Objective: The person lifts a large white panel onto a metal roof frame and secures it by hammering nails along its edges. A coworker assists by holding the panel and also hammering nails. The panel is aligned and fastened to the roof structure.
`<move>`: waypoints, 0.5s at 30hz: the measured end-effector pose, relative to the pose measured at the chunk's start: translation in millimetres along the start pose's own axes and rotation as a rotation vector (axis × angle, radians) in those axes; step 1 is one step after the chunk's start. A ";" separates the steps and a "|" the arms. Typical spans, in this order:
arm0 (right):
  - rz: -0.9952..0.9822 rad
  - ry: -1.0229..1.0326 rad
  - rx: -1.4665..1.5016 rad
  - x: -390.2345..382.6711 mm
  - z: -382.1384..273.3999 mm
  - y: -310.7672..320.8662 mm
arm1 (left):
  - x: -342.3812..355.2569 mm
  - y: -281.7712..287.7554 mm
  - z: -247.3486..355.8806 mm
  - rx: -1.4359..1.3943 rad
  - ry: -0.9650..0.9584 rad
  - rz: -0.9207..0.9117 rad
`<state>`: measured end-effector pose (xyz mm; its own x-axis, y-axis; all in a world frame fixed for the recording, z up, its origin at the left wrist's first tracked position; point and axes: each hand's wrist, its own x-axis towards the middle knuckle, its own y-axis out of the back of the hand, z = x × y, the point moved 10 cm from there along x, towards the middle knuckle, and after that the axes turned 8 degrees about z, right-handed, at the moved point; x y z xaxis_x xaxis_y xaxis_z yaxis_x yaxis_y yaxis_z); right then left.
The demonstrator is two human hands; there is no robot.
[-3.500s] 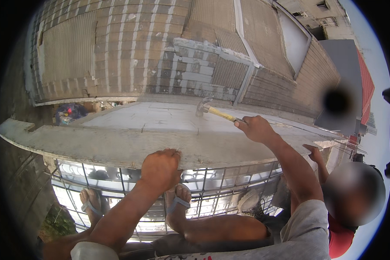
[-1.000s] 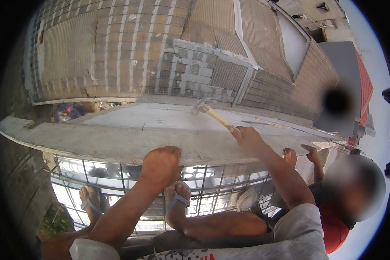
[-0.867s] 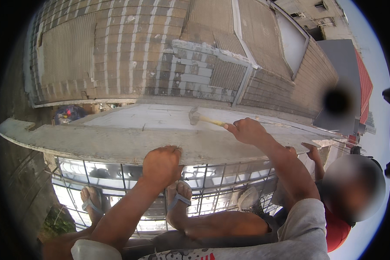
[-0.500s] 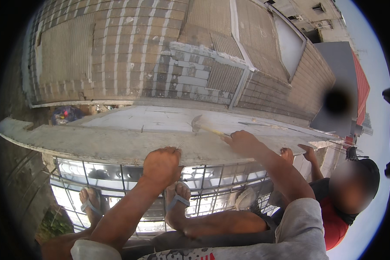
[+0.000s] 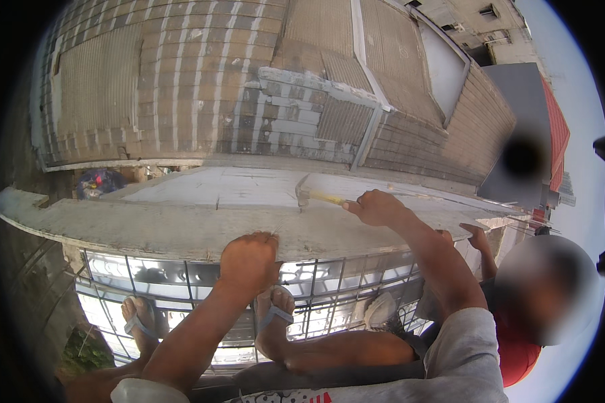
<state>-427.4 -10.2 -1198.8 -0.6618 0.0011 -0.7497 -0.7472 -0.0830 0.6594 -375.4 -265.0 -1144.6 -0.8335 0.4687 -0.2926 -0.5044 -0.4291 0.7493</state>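
My right hand (image 5: 378,207) is wrapped round the yellow handle of a claw hammer (image 5: 324,197). The hammer's metal head rests at or just above the far edge of a grey concrete ledge (image 5: 148,221), where it meets a white strip of roof. Beneath the head a small thin upright piece shows, too small to name. My left hand (image 5: 250,258) is closed at the near edge of the ledge. Thin, nail-like points stick up by its fingers, but what it holds is mostly hidden.
Under my sandalled feet (image 5: 275,316) is a grid of metal bars (image 5: 188,275) with bright gaps below. A co-worker in red (image 5: 521,356) is close on my right, one hand (image 5: 477,236) at the ledge. Beyond rises a tiled roof (image 5: 202,87); a dark bundle (image 5: 101,183) lies far left.
My right hand has moved slightly up and away with the hammer, whose head stays near the same spot. My left hand is nearly still. The co-worker's head has shifted a little.
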 end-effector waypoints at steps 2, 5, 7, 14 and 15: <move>0.099 0.023 0.171 5.2 -1.3 23.7 | -1.5 -5.8 -1.5 -0.004 0.019 -0.071; 0.374 -0.002 0.607 6.9 12.8 79.7 | 1.2 -4.0 -1.5 -0.018 0.023 -0.048; 0.478 0.004 0.869 -1.5 13.4 88.9 | 0.7 -3.4 -1.9 -0.011 0.027 -0.056; -0.040 0.123 -0.008 -0.7 -29.4 -4.5 | 3.7 1.4 -2.4 0.017 0.023 -0.024; -0.028 0.090 0.079 -1.8 -29.1 -4.6 | 1.2 -2.6 -0.3 0.021 0.005 -0.069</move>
<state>-421.0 -38.8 -1202.1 -0.6349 -0.0871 -0.7677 -0.7703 -0.0058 0.6377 -375.2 -263.6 -1147.1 -0.7982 0.4926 -0.3467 -0.5555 -0.3794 0.7399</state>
